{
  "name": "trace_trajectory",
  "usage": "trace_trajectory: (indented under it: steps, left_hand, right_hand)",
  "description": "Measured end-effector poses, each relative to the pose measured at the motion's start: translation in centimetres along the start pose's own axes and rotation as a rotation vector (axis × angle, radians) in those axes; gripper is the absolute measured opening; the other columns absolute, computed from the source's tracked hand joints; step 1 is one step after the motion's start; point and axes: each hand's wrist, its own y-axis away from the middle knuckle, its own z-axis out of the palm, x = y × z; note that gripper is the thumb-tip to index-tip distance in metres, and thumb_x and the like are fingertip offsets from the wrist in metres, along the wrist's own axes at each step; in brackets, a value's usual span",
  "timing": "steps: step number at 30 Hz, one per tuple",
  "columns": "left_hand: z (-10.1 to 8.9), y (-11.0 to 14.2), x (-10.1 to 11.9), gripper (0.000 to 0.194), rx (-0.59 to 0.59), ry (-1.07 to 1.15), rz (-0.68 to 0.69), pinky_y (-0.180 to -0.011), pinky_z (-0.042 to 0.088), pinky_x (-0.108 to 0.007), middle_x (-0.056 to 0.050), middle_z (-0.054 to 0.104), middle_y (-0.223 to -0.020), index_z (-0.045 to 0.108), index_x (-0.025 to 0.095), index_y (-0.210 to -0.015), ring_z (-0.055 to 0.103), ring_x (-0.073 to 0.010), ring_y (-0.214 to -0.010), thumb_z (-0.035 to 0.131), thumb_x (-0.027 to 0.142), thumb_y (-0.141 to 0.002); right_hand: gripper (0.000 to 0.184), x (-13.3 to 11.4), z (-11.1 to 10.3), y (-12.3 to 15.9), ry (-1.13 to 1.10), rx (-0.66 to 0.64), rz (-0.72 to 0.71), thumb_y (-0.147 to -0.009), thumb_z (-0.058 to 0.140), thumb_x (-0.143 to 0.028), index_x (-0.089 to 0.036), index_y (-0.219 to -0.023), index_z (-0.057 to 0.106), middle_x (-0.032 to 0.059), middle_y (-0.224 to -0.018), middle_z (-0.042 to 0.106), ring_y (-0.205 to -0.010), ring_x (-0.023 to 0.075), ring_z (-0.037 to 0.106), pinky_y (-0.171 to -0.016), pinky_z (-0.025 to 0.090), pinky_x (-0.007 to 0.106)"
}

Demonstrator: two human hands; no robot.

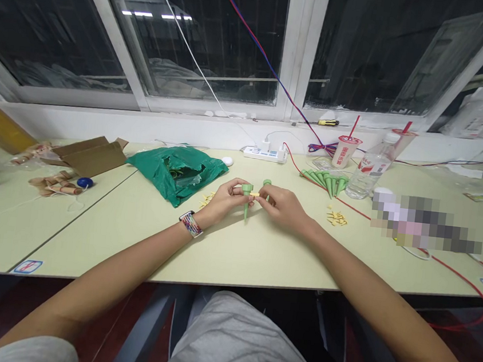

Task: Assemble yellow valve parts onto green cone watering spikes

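Over the middle of the table, my left hand has its fingers closed around a green plastic spike, wide head up and pointed tip down. My right hand pinches a small yellow plastic piece against the side of that spike. Behind my right fingers shows the top of a second green spike; whether the hand grips it, I cannot tell. Small yellow pieces lie in a pile to the right, and others lie partly hidden behind my left hand. Several green spikes lie fanned out further back.
A torn green plastic bag lies left of my hands, near a cardboard box and wooden toys with a blue ball. To the right stand a water bottle and a cup. A red cable crosses the table.
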Motion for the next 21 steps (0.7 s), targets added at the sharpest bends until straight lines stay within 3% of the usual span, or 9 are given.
trace_trajectory:
  steps: [5, 9, 13, 18, 21]
  left_hand:
    - [-0.08, -0.07, -0.18, 0.044, -0.008, 0.021, -0.012, -0.083, 0.057, -0.033, -0.003, 0.076, -0.086, 0.066, 0.020, -0.107, 0.074, -0.0178, -0.079, 0.094, 0.032, -0.075]
    - [0.02, -0.01, -0.11, 0.042, -0.019, 0.019, -0.013, -0.085, 0.056, -0.033, -0.002, 0.076, -0.085, 0.065, 0.020, -0.107, 0.074, -0.0171, -0.079, 0.092, 0.033, -0.078]
    - [0.22, 0.13, 0.27, 0.044, -0.015, -0.001, -0.021, -0.082, 0.056, -0.033, -0.002, 0.075, -0.085, 0.065, 0.020, -0.108, 0.073, -0.0177, -0.078, 0.093, 0.034, -0.077]
    - [0.30, 0.29, 0.57, 0.042, -0.025, -0.013, -0.015, -0.082, 0.056, -0.034, -0.001, 0.074, -0.084, 0.066, 0.020, -0.108, 0.074, -0.0180, -0.079, 0.092, 0.035, -0.078]
    - [0.38, 0.35, 0.63, 0.043, -0.036, -0.015, -0.027, -0.082, 0.056, -0.034, -0.002, 0.075, -0.083, 0.066, 0.020, -0.108, 0.073, -0.0183, -0.079, 0.093, 0.034, -0.077]
  right_hand:
    - [0.045, 0.01, 0.29, 0.11, 0.118, -0.043, 0.036, -0.114, 0.043, -0.040, -0.021, -0.079, 0.062, 0.0023, -0.073, 0.067, -0.066, 0.0160, 0.059, -0.065, 0.031, 0.030]
    - [0.029, 0.01, 0.39, 0.21, 0.129, -0.016, -0.020, -0.110, 0.054, -0.043, -0.022, -0.093, 0.065, 0.0021, -0.082, 0.072, -0.066, 0.0155, 0.058, -0.065, 0.030, 0.029]
    - [0.046, 0.10, 0.36, 0.19, 0.164, -0.031, 0.007, -0.114, 0.040, -0.041, -0.022, -0.079, 0.062, 0.0019, -0.072, 0.067, -0.063, 0.0155, 0.055, -0.062, 0.027, 0.030]
    - [0.027, 0.01, 0.22, 0.17, 0.132, 0.013, -0.050, -0.110, 0.052, -0.042, -0.022, -0.095, 0.064, 0.0018, -0.080, 0.070, -0.066, 0.0160, 0.058, -0.063, 0.030, 0.029]
    - [0.033, -0.05, 0.27, 0.18, 0.166, -0.004, -0.057, -0.112, 0.044, -0.036, -0.023, -0.088, 0.062, 0.0026, -0.078, 0.069, -0.065, 0.0164, 0.057, -0.062, 0.028, 0.030]
